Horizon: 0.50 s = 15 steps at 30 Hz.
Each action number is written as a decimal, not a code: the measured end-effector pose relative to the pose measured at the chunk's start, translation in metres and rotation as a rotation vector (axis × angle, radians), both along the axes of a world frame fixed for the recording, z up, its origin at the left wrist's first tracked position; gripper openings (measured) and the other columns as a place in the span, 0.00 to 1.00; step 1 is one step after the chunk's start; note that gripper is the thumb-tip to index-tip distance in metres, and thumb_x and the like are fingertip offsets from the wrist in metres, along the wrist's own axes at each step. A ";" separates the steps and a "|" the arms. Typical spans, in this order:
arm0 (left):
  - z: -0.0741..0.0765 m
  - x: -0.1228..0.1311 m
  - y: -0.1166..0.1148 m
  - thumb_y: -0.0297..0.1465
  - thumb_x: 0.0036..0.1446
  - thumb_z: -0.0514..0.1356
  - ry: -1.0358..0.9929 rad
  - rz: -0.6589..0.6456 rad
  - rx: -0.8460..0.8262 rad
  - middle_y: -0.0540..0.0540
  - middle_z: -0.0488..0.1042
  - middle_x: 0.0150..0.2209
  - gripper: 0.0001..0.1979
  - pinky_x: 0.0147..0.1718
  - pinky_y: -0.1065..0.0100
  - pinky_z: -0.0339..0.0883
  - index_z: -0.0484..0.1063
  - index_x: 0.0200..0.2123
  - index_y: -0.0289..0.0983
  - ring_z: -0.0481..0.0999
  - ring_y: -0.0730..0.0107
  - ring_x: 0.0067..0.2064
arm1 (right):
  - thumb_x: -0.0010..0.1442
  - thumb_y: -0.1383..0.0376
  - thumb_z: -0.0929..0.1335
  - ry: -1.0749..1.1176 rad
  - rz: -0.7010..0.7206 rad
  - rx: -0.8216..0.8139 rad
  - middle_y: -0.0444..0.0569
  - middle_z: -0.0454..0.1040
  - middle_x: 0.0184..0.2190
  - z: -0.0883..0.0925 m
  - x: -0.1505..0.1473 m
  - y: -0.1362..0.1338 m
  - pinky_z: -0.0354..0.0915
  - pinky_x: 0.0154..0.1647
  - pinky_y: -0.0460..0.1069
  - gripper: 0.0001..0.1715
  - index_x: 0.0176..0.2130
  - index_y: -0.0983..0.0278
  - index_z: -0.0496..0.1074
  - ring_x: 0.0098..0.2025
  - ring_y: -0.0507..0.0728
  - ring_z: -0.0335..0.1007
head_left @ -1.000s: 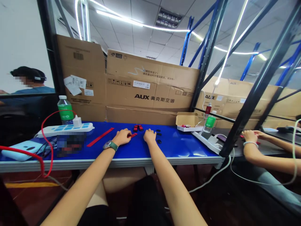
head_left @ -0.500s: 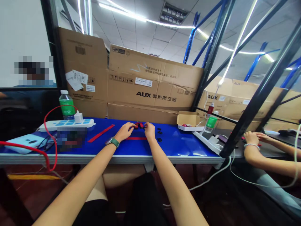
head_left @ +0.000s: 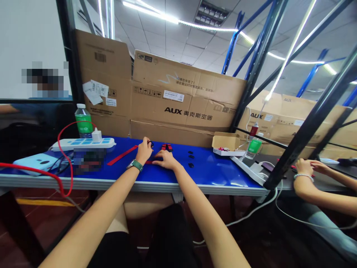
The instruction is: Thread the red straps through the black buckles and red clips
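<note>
My left hand, with a green-banded watch on its wrist, is raised a little over the blue table. Its fingers are closed on a small black piece, partly hidden by them. To its right, my right hand is low over the tabletop with fingers apart, by the end of a red strap that it partly covers. Just behind the right hand lies a folded red strap with black parts. Another long red strap runs diagonally at the left, its far end beside my left hand.
Three small black pieces lie in a column to the right. Farther right are an open small carton, a bottle and a power strip. Another power strip and a red cable occupy the left. A co-worker's hands are beyond the post.
My left hand has come away from the folded red strap, moving left and up with a black piece. My right hand has let go of that strap and moved left and nearer, fingers spread.
</note>
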<state>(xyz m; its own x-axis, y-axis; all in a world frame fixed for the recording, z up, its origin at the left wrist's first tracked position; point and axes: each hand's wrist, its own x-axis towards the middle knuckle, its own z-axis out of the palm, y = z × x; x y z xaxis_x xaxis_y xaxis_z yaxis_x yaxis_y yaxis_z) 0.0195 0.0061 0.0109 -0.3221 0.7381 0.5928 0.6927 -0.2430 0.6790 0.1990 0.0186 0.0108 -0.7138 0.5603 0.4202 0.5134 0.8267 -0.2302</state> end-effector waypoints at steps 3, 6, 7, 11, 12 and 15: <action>0.002 -0.002 -0.003 0.29 0.66 0.50 0.072 0.116 -0.004 0.38 0.80 0.42 0.12 0.44 0.64 0.69 0.67 0.49 0.37 0.81 0.57 0.45 | 0.66 0.51 0.69 -0.164 0.021 0.087 0.52 0.76 0.49 0.004 -0.003 -0.008 0.60 0.57 0.55 0.18 0.47 0.59 0.79 0.56 0.61 0.66; 0.000 -0.004 -0.003 0.31 0.66 0.52 0.102 0.127 -0.024 0.39 0.81 0.42 0.11 0.45 0.64 0.68 0.68 0.49 0.38 0.80 0.56 0.47 | 0.69 0.56 0.66 -0.259 0.004 0.163 0.54 0.77 0.46 0.009 -0.005 -0.014 0.61 0.55 0.53 0.16 0.47 0.62 0.78 0.53 0.60 0.68; -0.001 -0.004 -0.002 0.31 0.65 0.52 0.099 0.109 -0.022 0.40 0.81 0.41 0.10 0.45 0.65 0.68 0.68 0.48 0.38 0.81 0.57 0.47 | 0.69 0.59 0.65 -0.283 -0.027 0.187 0.55 0.76 0.46 0.010 -0.005 -0.015 0.61 0.54 0.52 0.15 0.48 0.64 0.77 0.52 0.60 0.70; -0.007 -0.006 0.005 0.32 0.64 0.54 0.089 0.017 0.018 0.42 0.81 0.39 0.09 0.43 0.67 0.69 0.69 0.45 0.39 0.82 0.61 0.43 | 0.66 0.68 0.64 -0.303 -0.229 0.215 0.58 0.75 0.49 0.007 -0.007 -0.015 0.65 0.50 0.52 0.16 0.52 0.66 0.71 0.49 0.61 0.74; -0.008 -0.007 0.006 0.32 0.64 0.54 0.089 0.018 0.030 0.42 0.81 0.38 0.08 0.43 0.67 0.69 0.69 0.45 0.39 0.82 0.61 0.43 | 0.66 0.69 0.63 -0.287 -0.278 0.192 0.58 0.75 0.49 0.006 -0.007 -0.014 0.66 0.49 0.52 0.16 0.53 0.65 0.70 0.49 0.61 0.74; -0.009 -0.008 0.007 0.32 0.63 0.55 0.064 0.027 0.018 0.42 0.81 0.37 0.09 0.41 0.67 0.70 0.70 0.45 0.39 0.82 0.61 0.41 | 0.68 0.67 0.60 -0.167 -0.421 0.095 0.56 0.76 0.49 0.006 -0.003 -0.012 0.67 0.46 0.51 0.16 0.53 0.62 0.68 0.47 0.60 0.76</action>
